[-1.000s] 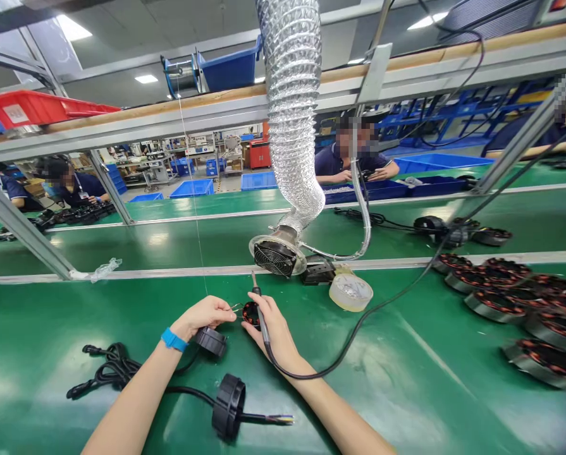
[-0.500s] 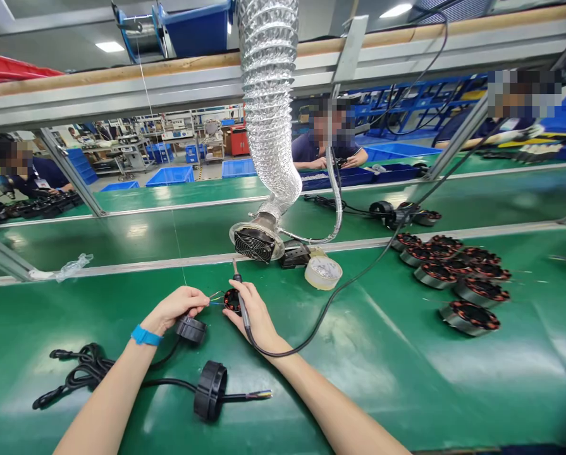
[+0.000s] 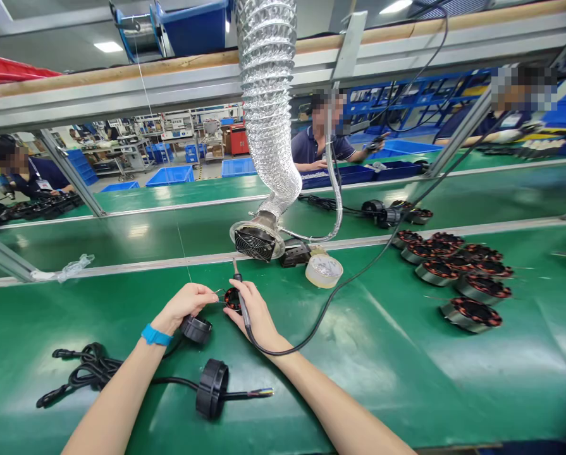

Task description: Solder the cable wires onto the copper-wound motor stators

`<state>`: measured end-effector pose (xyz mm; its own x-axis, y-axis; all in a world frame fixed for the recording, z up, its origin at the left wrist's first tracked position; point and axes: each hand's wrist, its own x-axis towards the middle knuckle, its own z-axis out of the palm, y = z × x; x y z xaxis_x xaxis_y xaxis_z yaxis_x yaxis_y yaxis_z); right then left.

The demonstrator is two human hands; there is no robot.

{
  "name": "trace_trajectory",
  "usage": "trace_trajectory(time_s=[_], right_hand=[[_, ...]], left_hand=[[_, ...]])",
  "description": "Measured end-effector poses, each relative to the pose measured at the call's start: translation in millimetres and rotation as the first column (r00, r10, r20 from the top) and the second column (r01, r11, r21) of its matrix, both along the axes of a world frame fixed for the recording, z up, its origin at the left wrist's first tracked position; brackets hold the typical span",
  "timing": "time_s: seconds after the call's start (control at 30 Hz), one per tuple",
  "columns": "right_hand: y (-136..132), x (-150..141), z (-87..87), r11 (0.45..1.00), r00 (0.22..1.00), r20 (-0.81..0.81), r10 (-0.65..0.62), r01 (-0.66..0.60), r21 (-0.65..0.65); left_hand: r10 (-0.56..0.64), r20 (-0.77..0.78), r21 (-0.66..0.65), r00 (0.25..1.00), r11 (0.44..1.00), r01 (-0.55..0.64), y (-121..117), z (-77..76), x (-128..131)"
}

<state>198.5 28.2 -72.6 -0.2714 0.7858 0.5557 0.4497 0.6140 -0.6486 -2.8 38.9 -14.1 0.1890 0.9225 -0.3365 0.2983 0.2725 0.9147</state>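
From the head view I record the following: on the green worktop (image 3: 382, 392), the small wound ring (image 3: 232, 299) sits between the two hands, nearer the far edge than the near one; whether it rests on the surface I cannot tell. I find the right hand (image 3: 255, 313) curled around a soldering iron (image 3: 244, 306), its tip directed at the far edge, with thumb and fingers also set against the ring. I note the left hand (image 3: 186, 303) closed in a fingertip pinch on thin wires (image 3: 221, 299) at the ring's left side. A fine strand (image 3: 183, 249) descends to this hand; its end is hidden from me. A black cap (image 3: 197, 330) is just below the left palm, contact unclear. Toward the near edge, a second cap (image 3: 210, 390) stands on its side, a cable through it. At the far edge I log a fan-fronted nozzle (image 3: 255, 244) and, near it, a round tub (image 3: 324, 272). Larger wound rings (image 3: 479, 293) are grouped farther right, along the far edge.
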Motion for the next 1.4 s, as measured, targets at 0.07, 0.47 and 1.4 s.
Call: trace_trajectory(time_s=[0.07,0.47,1.4], right_hand=[[0,0,-0.1,1.0,1.0,-0.004,-0.004,0.004,0.0],[0,1,-0.5,1.0,0.999,-0.031,0.021,-0.021,0.015],[-2,1,4.9,1.0,1.0,0.005,-0.002,0.002,0.008]], left_hand=[[0.024,-0.027,0.003,0.999,1.0,-0.024,0,1.3,6],[0.006,0.063,-0.062,0.998,0.998,-0.002,-3,2.1,-19],[-0.011,-0.183,0.131,0.983,0.991,0.035,8,2.8,0]])
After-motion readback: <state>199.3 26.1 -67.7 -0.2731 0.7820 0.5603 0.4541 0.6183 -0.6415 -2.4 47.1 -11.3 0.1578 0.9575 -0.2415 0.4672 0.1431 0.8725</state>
